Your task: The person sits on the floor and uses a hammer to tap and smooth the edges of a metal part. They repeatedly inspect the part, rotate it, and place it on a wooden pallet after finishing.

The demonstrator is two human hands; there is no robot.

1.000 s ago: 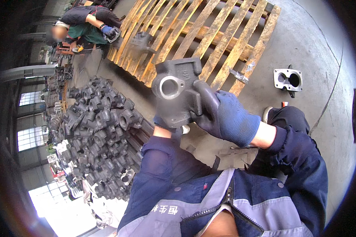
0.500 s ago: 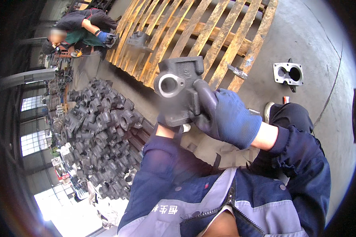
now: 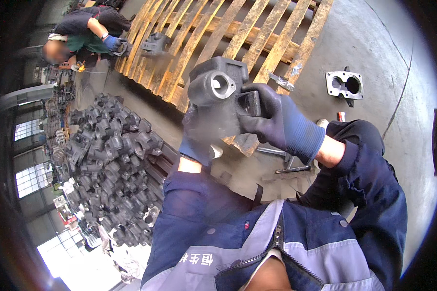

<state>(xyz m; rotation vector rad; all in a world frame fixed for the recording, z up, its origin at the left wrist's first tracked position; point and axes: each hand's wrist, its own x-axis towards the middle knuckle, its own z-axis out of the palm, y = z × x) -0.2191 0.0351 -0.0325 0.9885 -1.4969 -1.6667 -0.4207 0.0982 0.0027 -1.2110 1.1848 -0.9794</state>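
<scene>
A dark grey metal casting (image 3: 211,111) is held up in front of my chest, between both hands. Its round port (image 3: 222,85), with a bright machined face, points up toward me and a little to the right. My right hand (image 3: 284,119), in a blue knit glove with a dark coated palm, is closed on a block-like lug at the casting's right side. My left hand (image 3: 195,143), gloved the same way, grips the casting from its lower left. Most of the left fingers are hidden behind the part, and the casting's lower portion is blurred.
A slatted wooden pallet (image 3: 211,30) lies ahead, with another casting (image 3: 156,43) on it. A large heap of dark castings (image 3: 109,165) fills the left. One casting with a flat flange (image 3: 344,85) rests on the floor at right. A co-worker (image 3: 85,34) bends over at the pallet's far left.
The casting has turned in my hands, so its port now faces more to the right. My right hand has shifted its grip to the lug, and more of my left glove shows.
</scene>
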